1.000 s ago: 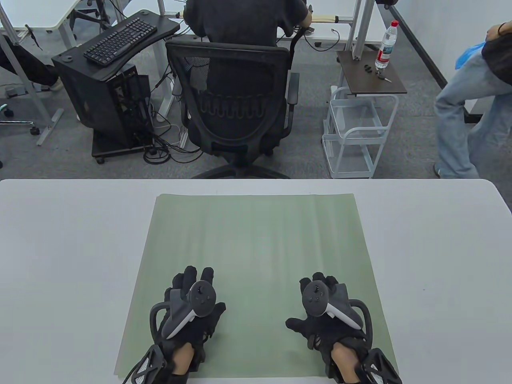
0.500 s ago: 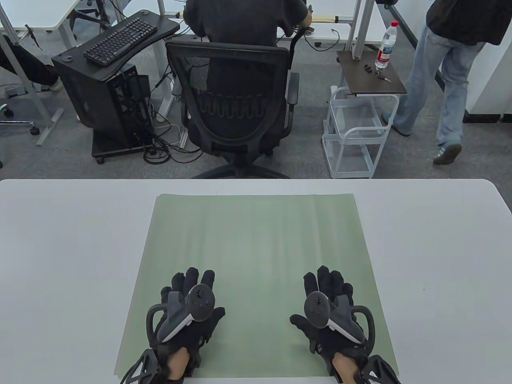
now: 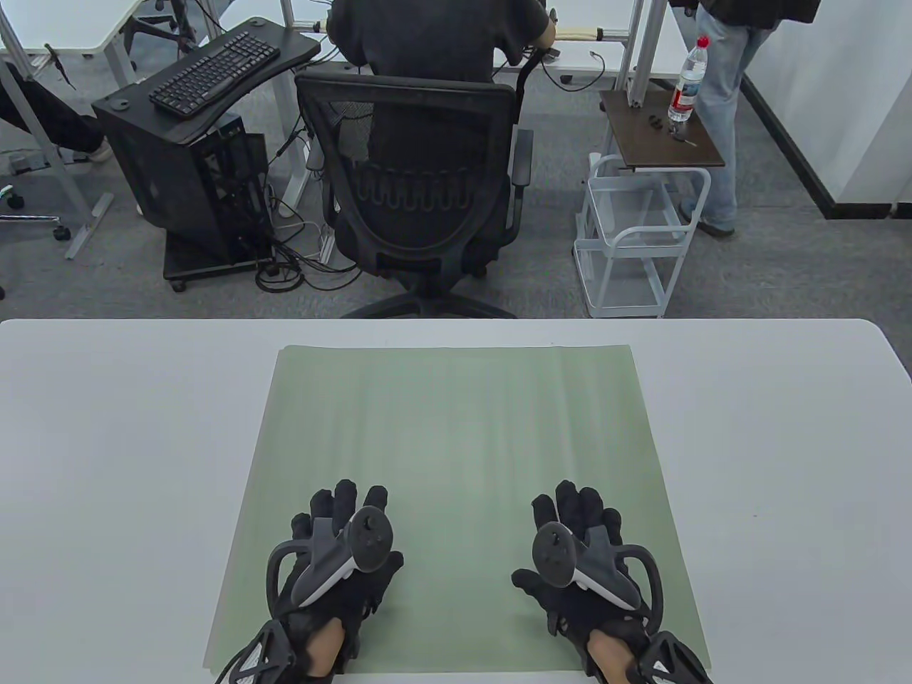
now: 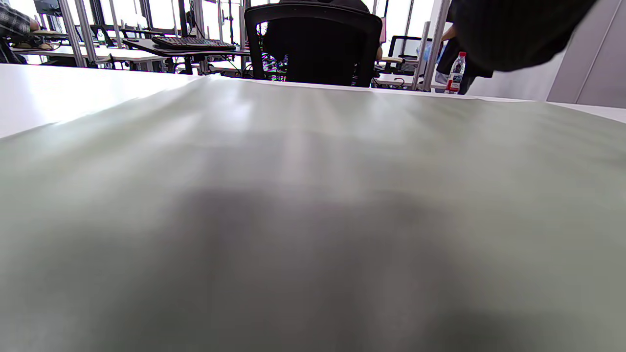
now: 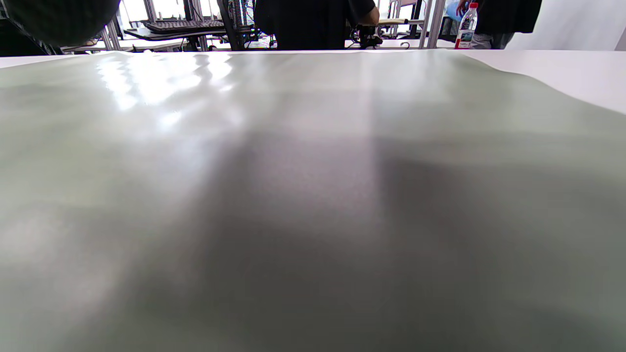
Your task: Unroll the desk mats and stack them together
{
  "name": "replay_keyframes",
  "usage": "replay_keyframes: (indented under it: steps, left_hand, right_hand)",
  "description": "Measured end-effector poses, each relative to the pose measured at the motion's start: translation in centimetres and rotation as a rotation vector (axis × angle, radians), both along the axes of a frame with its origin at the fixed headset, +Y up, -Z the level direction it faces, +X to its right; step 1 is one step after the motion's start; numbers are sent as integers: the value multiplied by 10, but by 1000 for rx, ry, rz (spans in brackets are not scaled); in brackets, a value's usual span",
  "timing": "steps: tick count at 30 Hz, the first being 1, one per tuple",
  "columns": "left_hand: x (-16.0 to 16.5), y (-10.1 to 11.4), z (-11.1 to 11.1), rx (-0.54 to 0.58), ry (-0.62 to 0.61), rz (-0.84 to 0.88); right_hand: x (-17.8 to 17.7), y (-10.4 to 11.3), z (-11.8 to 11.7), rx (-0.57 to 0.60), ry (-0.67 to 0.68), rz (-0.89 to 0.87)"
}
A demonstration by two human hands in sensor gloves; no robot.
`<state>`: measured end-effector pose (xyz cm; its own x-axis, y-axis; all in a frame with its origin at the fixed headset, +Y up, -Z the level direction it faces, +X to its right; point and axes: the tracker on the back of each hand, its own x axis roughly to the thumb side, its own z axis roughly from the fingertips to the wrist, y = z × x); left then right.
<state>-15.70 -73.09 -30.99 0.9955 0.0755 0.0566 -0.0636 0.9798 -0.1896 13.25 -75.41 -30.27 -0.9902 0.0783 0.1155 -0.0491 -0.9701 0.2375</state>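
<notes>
A pale green desk mat (image 3: 456,442) lies unrolled and flat on the white table (image 3: 107,442), with faint ripples across it. My left hand (image 3: 340,531) rests flat, fingers spread, on the mat's near left part. My right hand (image 3: 578,527) rests flat, fingers spread, on its near right part. Neither hand holds anything. The mat fills the left wrist view (image 4: 313,195) and the right wrist view (image 5: 313,195). Only one mat surface shows; I cannot tell whether another lies under it.
Beyond the table's far edge are a black office chair (image 3: 413,185) with a seated person, a white cart (image 3: 634,235) and a water bottle (image 3: 685,78). A person in jeans (image 3: 719,121) stands at the far right.
My right hand's fingers, curled a second ago, now lie spread flat on the mat. My left hand has barely shifted. The person in jeans walked from the right edge toward the back.
</notes>
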Motion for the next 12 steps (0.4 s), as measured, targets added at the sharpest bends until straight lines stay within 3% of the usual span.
replay_keyframes:
  steps: [12]
  left_hand:
    - [8, -6, 0, -27, -21, -40]
  right_hand:
    - [-5, -3, 2, -60, -1, 25]
